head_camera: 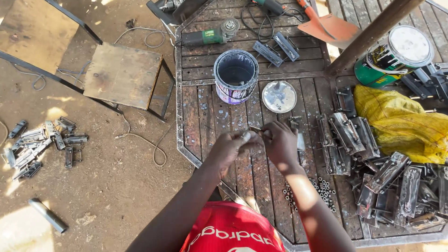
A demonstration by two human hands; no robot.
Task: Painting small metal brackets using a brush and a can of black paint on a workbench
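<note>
1. One slatted wooden table (210,121) with a metal frame lies under both hands and bears everything listed below except the stool and the far pile.
2. One yellow sack (401,123) sits crumpled well to the right of the grip.
3. One wooden-topped stool (122,74) stands on the dirt, up and to the left of the hands, apart from the table.
4. Many grey metal brackets (373,177) lie heaped just right of the right hand; a smaller pile of brackets (39,144) lies on the ground far to the left.
5. One open paint tin (236,75), dark inside, stands straight beyond the grip, and its round lid (279,96) lies beside it, just beyond the right hand.
6. One closed tin with green sides (396,53) rests far up and to the right, against a slanted wooden post.
7. One green angle grinder (210,35) lies beyond the open tin.
8. Two hands meet over the table: the left hand (231,145) and the right hand (280,142) touch at the fingertips, both pinched on a small metal piece (255,130) held between them, just above the slats. What kind of piece it is cannot be told.
9. Dozens of small nuts (322,189) lie scattered near the right forearm, below the grip.
</note>
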